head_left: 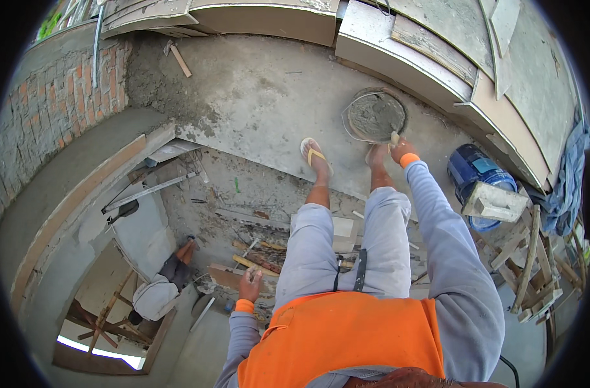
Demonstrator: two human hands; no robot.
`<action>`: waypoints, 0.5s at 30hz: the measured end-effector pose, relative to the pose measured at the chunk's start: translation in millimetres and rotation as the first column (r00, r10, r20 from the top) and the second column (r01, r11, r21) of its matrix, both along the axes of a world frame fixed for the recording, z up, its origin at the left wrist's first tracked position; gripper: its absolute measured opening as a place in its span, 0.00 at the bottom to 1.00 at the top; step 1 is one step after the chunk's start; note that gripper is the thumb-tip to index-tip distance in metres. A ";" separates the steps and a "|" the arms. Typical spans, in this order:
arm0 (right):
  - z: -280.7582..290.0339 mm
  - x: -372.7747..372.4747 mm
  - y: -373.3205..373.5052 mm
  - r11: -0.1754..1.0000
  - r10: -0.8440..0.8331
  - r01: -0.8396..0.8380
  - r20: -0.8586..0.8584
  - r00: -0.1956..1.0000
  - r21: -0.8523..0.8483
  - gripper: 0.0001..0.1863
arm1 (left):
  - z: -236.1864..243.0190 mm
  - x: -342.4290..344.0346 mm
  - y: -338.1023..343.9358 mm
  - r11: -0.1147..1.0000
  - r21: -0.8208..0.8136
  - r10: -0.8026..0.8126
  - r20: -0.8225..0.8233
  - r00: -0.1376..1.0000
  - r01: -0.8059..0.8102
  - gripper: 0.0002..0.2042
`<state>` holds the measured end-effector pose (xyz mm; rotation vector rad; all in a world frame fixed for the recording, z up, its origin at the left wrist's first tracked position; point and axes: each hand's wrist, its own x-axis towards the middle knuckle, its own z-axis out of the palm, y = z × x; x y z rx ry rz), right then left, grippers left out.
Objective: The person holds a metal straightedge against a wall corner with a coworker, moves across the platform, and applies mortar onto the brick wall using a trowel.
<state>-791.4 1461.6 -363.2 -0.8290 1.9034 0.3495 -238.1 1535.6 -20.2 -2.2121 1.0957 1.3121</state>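
Observation:
My right hand [399,149], in an orange cuff, is closed around a small pale handle [394,137] at the near rim of a round bucket [403,123]. Grey wet mortar [374,116] fills that bucket, and its wire handle rests against the left side. The tool's other end does not show. Lower and to the left, my left hand [250,285] has its fingers curled in; what they hold, if anything, is hidden. A flat brown board [225,277] lies right beside that hand in the picture; whether they touch I cannot tell.
My sandalled feet [316,155] stand on a concrete ledge [256,103] above a lower, littered floor. A blue bucket [469,161] with a mortar-smeared block [495,202] and scrap wood [531,271] are at right. Another person [158,294] is below left. A wooden-handled tool [180,61] lies far left.

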 end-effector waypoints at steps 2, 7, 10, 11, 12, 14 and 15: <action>-18.8 1.7 -10.3 0.985 -0.132 0.128 0.019 0.991 0.118 0.27 | 4.9 -4.5 2.2 0.993 0.063 0.101 -0.056 0.993 -0.097 0.21; 26.8 -35.6 18.7 0.995 0.087 -0.081 -0.100 0.991 0.065 0.25 | 9.6 -3.2 2.6 0.987 0.068 0.148 -0.054 0.987 -0.145 0.20; 47.8 -56.9 38.7 0.997 0.053 -0.040 -0.204 0.978 0.064 0.24 | 0.1 4.4 6.1 0.994 0.096 0.049 -0.014 0.999 -0.047 0.20; 45.6 -58.7 42.5 0.997 0.005 0.017 -0.280 0.960 0.078 0.23 | -5.1 7.5 8.5 0.989 0.121 0.092 -0.038 0.995 -0.087 0.20; 37.3 -56.0 43.2 0.998 0.015 0.003 -0.260 0.966 0.066 0.23 | -8.0 11.1 12.0 0.973 0.171 0.163 -0.031 0.986 -0.155 0.20; 10.5 -44.7 40.7 0.998 0.004 0.008 -0.196 0.981 0.063 0.23 | -10.7 17.4 20.4 0.980 0.134 0.158 -0.053 0.986 -0.150 0.20; -3.6 -36.0 41.1 0.998 0.008 0.003 -0.181 0.983 0.059 0.23 | -11.1 20.1 24.0 0.968 0.142 0.213 -0.041 0.976 -0.206 0.21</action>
